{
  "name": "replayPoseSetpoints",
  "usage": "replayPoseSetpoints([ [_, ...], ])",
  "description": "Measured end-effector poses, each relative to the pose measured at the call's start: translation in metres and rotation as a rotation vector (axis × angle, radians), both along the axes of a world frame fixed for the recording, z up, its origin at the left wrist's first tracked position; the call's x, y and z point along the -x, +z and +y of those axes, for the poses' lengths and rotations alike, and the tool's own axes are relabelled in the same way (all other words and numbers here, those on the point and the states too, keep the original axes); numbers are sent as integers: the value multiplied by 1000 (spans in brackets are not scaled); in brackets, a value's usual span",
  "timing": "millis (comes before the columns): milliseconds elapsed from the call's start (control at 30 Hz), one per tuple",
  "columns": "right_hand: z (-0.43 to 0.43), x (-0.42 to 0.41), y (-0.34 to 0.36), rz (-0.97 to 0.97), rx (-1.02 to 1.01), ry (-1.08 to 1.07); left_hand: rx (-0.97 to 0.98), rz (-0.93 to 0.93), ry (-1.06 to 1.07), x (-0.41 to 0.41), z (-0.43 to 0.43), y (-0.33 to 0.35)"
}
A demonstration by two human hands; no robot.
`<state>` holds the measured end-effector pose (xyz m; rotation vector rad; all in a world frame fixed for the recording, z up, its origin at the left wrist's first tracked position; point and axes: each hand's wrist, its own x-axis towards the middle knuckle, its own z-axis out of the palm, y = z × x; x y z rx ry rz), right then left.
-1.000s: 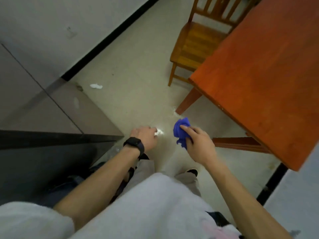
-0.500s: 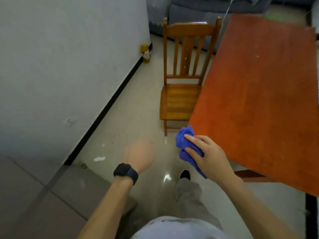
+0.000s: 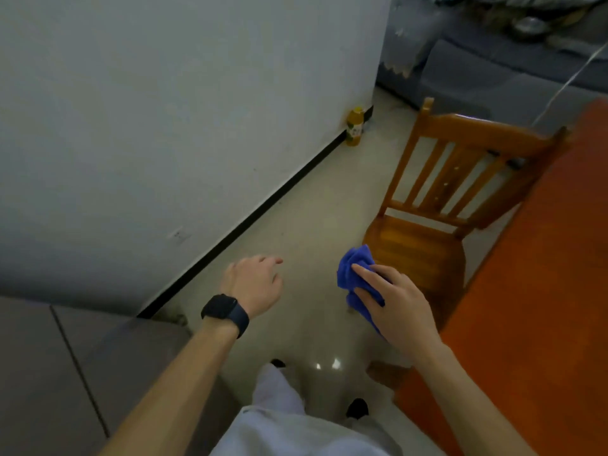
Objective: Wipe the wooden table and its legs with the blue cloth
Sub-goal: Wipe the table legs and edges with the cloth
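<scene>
1. Two hands up: right hand (image 3: 398, 311) grips the bunched blue cloth (image 3: 353, 271); left hand (image 3: 255, 284) is loosely spread, holding nothing (black watch (image 3: 225, 311) on the wrist).
2. Half a second back the cloth was at the wooden table (image 3: 543, 307) corner; now it is left of the table edge, over the chair (image 3: 424, 251) seat.
3. Yellow bottle (image 3: 354, 126) by the wall: label unreadable.

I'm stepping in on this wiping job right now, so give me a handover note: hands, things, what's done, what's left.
Right hand: grips the bunched blue cloth in the air, apart from the wooden table.
Left hand: open, holds nothing.
A wooden chair stands by the table's edge.
Done: cloth in hand; whether anything has been wiped cannot be told.
Left: wipe the top, then the legs.
</scene>
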<state>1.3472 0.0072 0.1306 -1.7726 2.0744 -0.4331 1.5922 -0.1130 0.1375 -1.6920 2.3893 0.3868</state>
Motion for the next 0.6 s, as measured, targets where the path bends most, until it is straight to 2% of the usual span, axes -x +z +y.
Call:
replayPoseSetpoints([
  [200, -139, 16, -4, 40, -20, -29, -9, 15, -48, 7, -141, -30],
  [400, -267, 21, 6, 29, 10, -194, -66, 12, -222, 30, -297, -32],
  [600, -358, 47, 10, -49, 25, -435, -92, 17, -423, 109, -432, -15],
])
